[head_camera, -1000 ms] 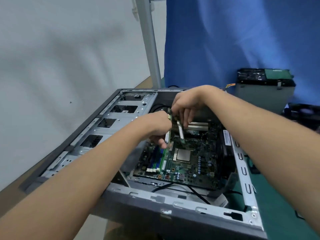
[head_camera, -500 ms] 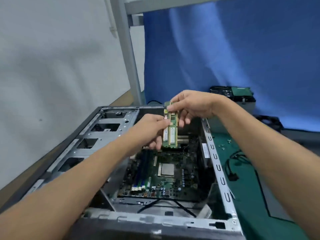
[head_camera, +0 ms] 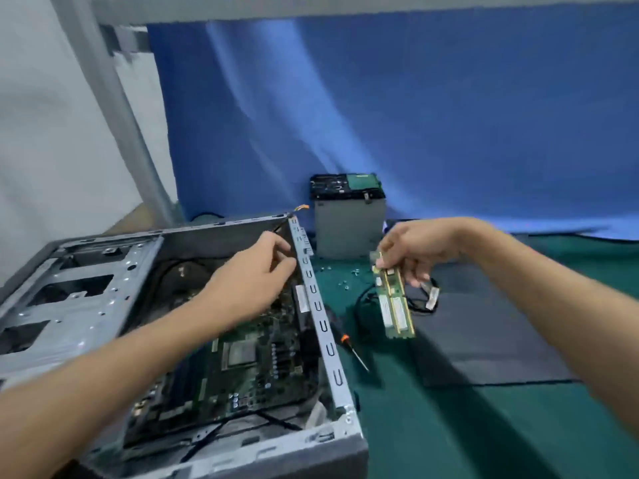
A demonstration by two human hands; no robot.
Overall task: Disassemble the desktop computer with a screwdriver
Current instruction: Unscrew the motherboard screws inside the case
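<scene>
Head view: our right hand (head_camera: 415,250) pinches two memory modules (head_camera: 396,302) over the mat (head_camera: 432,433), clear of the open computer case (head_camera: 321,326) at its left edge, presumably for setting aside; of the left hand (head_camera: 252,281) we cannot tell the grip.

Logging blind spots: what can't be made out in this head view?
Head view:
1. Left hand: blurred, fingers turned away; grip unclear.
2. Memory sticks in right hand: labels blurred.
3. Motherboard: far part covered by the left arm.
4. Screws on mat: too small to count.
</scene>
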